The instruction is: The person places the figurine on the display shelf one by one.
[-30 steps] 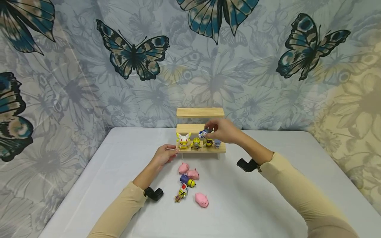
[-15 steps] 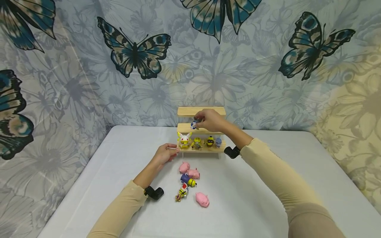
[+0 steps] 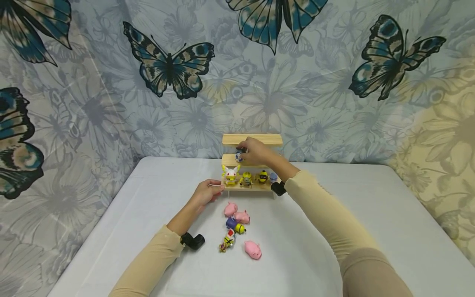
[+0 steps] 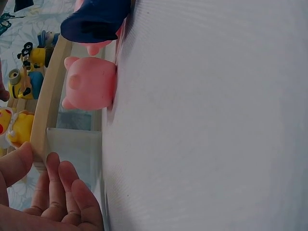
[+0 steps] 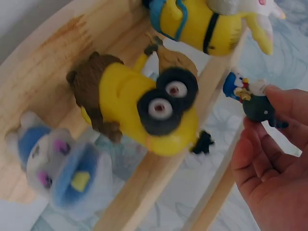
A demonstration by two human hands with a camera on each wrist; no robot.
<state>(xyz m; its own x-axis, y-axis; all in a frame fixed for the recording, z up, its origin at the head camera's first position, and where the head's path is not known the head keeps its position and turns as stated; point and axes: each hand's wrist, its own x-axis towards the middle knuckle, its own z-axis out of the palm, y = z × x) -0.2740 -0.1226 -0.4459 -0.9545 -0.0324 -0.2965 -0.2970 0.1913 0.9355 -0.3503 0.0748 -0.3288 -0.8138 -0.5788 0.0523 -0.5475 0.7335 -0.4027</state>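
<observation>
In the head view my right hand (image 3: 256, 152) pinches a small blue, white and dark figurine (image 3: 239, 155) over the left part of the middle board of a wooden tiered display shelf (image 3: 252, 140). The right wrist view shows this figurine (image 5: 255, 101) between thumb and fingertips. My left hand (image 3: 207, 192) grips the left end of the lowest board (image 4: 48, 106), thumb on one side and fingers curled on the other. Along that board stand a white-and-yellow rabbit-eared figure (image 3: 231, 176), a yellow Minion figure (image 3: 246, 179), a goggled Minion (image 5: 149, 106) and a grey-blue figure (image 5: 62, 163).
On the white table (image 3: 297, 255) in front of the shelf lie several toys. Pink pigs (image 3: 253, 250) lie among them, with a blue-and-yellow Minion (image 3: 235, 225) and a red, white and yellow figure (image 3: 227, 240). A butterfly-print cloth (image 3: 315, 103) hangs behind.
My right hand has carried the figurine left and up from in front of the lower row to the middle board. My left hand keeps its grip on the shelf.
</observation>
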